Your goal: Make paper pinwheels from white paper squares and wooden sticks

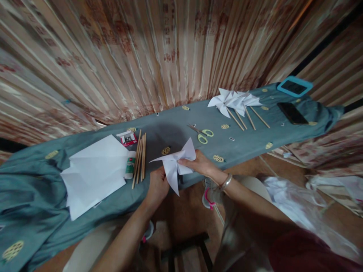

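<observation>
A four-bladed pinwheel of folded white paper (pixel 172 169) is held up in front of the person, over the near edge of a grey-green cloth printed with yellow pineapples (pixel 249 145). The right hand (pixel 197 163) grips it, thumb pressed near its centre; the other fingers are hidden behind the blades. The left hand (pixel 159 184) is curled beside the lower left blade, but its fingertips are out of sight, so whether it pinches the paper or something behind cannot be told. Left of the hands lies a bundle of thin pale wooden sticks (pixel 140 160), next to a white-and-green glue tube (pixel 130 165), its lettering unreadable, and a small open red-and-white box (pixel 131 142) whose shiny contents are too small to identify. The tube partly overlaps a pile of white paper sheets (pixel 95 175), their number unclear. Beyond the hands are scissors with pale green handles (pixel 199 132). Farther right, white paper pinwheels on sticks (pixel 235 101) overlap too much to count surely; near them lie a black phone (pixel 293 114) and a blue-framed dark-screened device (pixel 295 87). A crumpled clear plastic bag (pixel 295 200) at lower right is partly covered by the right arm.
</observation>
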The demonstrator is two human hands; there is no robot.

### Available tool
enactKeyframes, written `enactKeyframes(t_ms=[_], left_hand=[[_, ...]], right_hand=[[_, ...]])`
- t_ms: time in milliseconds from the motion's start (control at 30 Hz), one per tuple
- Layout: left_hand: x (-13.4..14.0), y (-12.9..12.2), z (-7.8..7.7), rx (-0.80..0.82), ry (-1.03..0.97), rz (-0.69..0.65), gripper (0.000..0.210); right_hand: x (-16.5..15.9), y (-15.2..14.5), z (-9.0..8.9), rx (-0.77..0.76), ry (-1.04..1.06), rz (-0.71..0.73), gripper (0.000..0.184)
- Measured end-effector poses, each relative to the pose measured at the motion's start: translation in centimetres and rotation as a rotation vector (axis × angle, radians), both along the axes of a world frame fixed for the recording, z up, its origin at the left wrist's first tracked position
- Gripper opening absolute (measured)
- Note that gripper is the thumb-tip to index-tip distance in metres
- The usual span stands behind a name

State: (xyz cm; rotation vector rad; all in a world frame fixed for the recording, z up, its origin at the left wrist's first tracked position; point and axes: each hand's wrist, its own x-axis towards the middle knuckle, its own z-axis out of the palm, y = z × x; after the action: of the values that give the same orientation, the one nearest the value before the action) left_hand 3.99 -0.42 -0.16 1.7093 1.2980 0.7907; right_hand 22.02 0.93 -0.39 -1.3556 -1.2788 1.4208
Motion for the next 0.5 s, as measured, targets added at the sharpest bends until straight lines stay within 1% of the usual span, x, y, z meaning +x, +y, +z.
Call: enactKeyframes(t_ms=[133, 267, 400, 500], left_hand=[[0.0, -0.1, -0.1, 0.023, 0.008, 0.008, 0.019], [0.2, 0.1, 0.2, 0.026, -0.005, 0.008, 0.017], [0.3, 0.2, 0.7, 0.036, 0.013, 0.013, 0.015], [0.4, 0.2, 0.7, 0.057, 0.020, 0.020, 0.016]], right_hand=[[-0.5, -0.1, -0.3, -0.001, 0.089, -0.047, 0.034], [-1.0, 0.0, -0.5, -0.010, 0.182, -0.089, 0.037], [-1.1, 0.0, -0.4, -0.028, 0.201, -0.119, 0.038], [-1.3, -0.2, -0.3, -0.047, 0.219, -0.141, 0.038]])
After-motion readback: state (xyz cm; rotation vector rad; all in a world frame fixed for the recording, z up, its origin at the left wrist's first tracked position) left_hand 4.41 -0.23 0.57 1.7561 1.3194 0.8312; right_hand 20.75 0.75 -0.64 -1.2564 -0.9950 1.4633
